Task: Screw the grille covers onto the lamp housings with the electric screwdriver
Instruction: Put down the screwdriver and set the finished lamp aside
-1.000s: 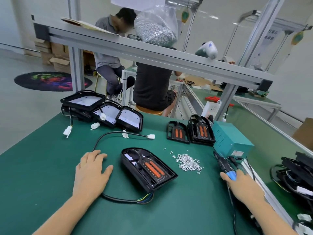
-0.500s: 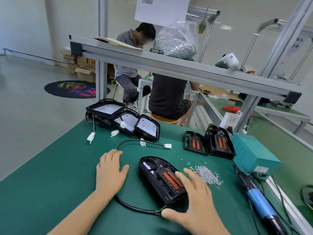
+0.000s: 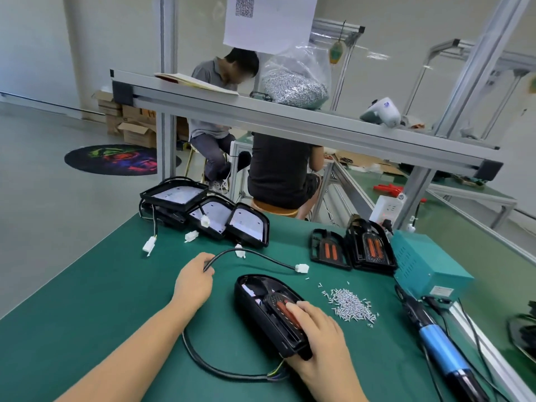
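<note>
4 lamp housings (image 3: 269, 311), maybe more, 1 electric screwdriver (image 3: 441, 348), 2 hands (image 3: 193, 282)

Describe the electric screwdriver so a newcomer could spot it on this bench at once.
Start at the teal power box on the right side of the green bench. Just in front of it, along the bench's right edge, the electric screwdriver lies flat, beyond the loose screws. It is the only long tool there, with a bright blue barrel, and no hand touches it.
</note>
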Available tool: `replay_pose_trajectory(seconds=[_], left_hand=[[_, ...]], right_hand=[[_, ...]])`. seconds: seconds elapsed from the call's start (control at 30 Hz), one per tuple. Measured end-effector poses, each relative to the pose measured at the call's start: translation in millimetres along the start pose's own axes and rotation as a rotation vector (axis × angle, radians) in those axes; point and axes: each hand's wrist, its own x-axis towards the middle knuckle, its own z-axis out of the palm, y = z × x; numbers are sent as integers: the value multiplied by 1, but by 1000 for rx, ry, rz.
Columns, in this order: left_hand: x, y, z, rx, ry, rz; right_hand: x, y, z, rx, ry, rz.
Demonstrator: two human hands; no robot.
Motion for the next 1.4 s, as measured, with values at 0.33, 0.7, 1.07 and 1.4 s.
replay_pose_trajectory(seconds=[0.33,0.7,1.07,1.4], left_hand=[[-17,40,24,-306,6,197],[-44,99,50,-436,-94,329],[-69,143,59,-511,-211,235],[-50,135,55,-583,-54,197]], right_hand=[[1,1,-3,796,288,235],[35,-8,-18,1317,462,406],[45,-21,-20,514,563,134],[35,-2,-66,354,512,-88]])
